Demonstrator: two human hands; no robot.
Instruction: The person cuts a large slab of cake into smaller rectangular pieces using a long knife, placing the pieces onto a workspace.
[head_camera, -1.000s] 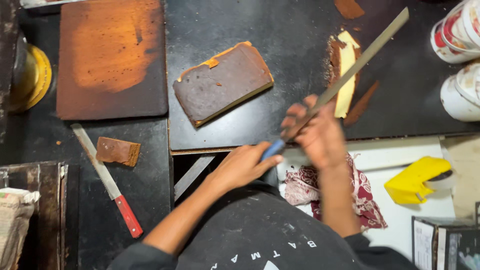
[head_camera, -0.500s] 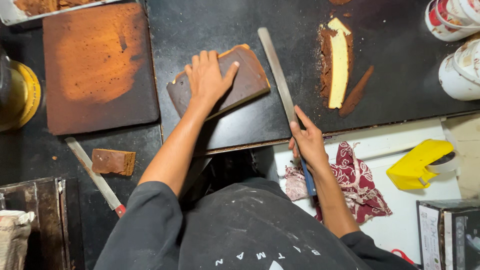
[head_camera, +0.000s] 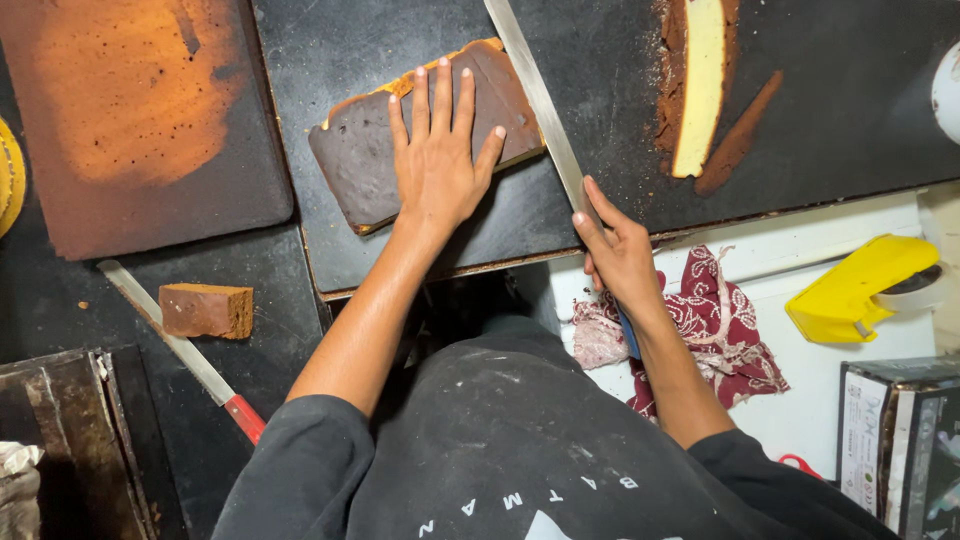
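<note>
Left hand (head_camera: 437, 170) flat, fingers spread wide, pressing down on cake (head_camera: 420, 135); not gripping, just pinning. Right hand (head_camera: 620, 255) closed round blue handle of knife (head_camera: 535, 95), index finger laid along the blade's lower end.

Cake: brown-topped slab with yellow sponge at its edges, near the front edge of the dark board (head_camera: 520, 230), left of centre. Long axis tilted, low at the left end and rising to the right. Knife blade touching the cake's right short end, crossing it roughly square to that long axis and running from the right hand near the board's front edge up toward the back edge. Left fingertips just beside the blade, ring and little fingers closest; a tight gap. Left hand on the cake, right hand off it, below and to the right at the front edge.

Elsewhere: cut strip (head_camera: 700, 90) with pale face up and brown trimmings near the board's back right. Second knife (head_camera: 180, 350) with red handle and small cake block (head_camera: 205, 310) on the desk (head_camera: 60, 300) at left. Patterned cloth (head_camera: 720, 320) under the right forearm, yellow tape dispenser (head_camera: 865, 285) at far right
</note>
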